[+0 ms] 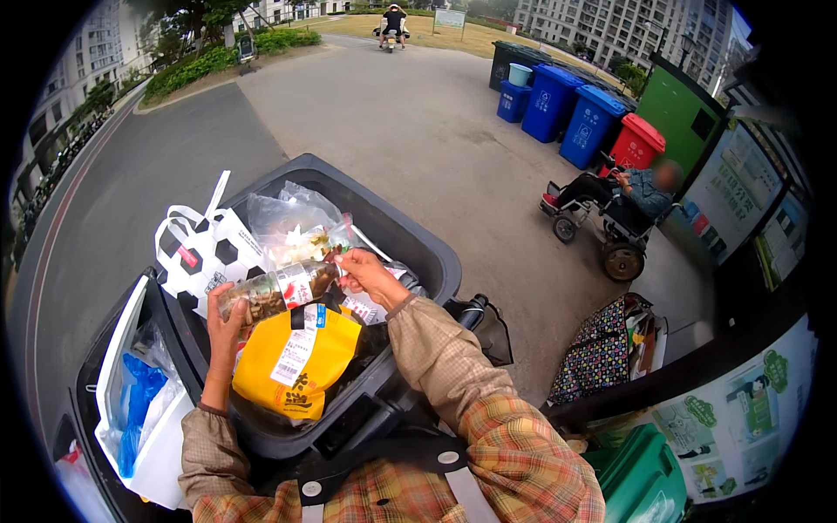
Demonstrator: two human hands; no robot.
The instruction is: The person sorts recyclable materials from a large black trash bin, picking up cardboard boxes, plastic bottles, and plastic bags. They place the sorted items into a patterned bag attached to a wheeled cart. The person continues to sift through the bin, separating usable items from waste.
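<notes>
My left hand (227, 317) grips the base of a clear plastic bottle (261, 297) with brown bits inside. At the bottle's neck, the fingers of my right hand (367, 273) are closed on its top end; whether they hold a cap cannot be told. The bottle lies tilted over a black wheeled bin (428, 252) full of refuse. Under it is a yellow paper bag (304, 369) with a label. A white carrier bag with black hexagons (225, 252) leans at the left, beside clear plastic bags (294, 216) of scraps.
Left of the bin, a white foam box (163, 451) holds blue and clear plastic bags. A person in a wheelchair (618, 202) sits at the right, near blue bins (592, 124) and a red bin (637, 140). A patterned bag (592, 353) and a green bin (644, 477) stand nearer.
</notes>
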